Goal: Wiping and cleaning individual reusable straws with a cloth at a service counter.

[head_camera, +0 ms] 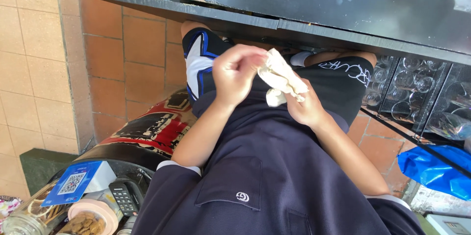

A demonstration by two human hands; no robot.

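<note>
Terracotta floor tiles (142,39) fill the left side, paler beige ones further out, and a black counter (373,9) runs across the top with its edge hanging over the person's knees. Looking straight down at a dark navy polo shirt (274,166) and black shorts (338,83) with white lettering on the leg.

Both hands are up in front of the lap and close together, working one crumpled cream-coloured cloth (279,78). The left hand (238,70) is curled into a loose fist with the fingertips pinching the cloth's upper end. The right hand (306,107) sits just under it, with the lower end of the cloth pressed against its palm and thumb. So the cloth is bunched between the two hands, mid-air above the thighs, just below the counter edge.

Under the counter on the right there's a dark wire rack (417,92) full of clear drinking glasses lying on their sides. Below that, a bright blue plastic bag (434,169), crinkled.

Bottom left corner is cluttered: a small blue square card with a white code square (73,183) propped up at a tilt, a black card payment terminal (125,198) just beside it, a glass jar (29,215) lying there, and a pinkish round tub of brown snacks (88,222). Behind those is a red, black and cream patterned seat cover (152,127).
</note>
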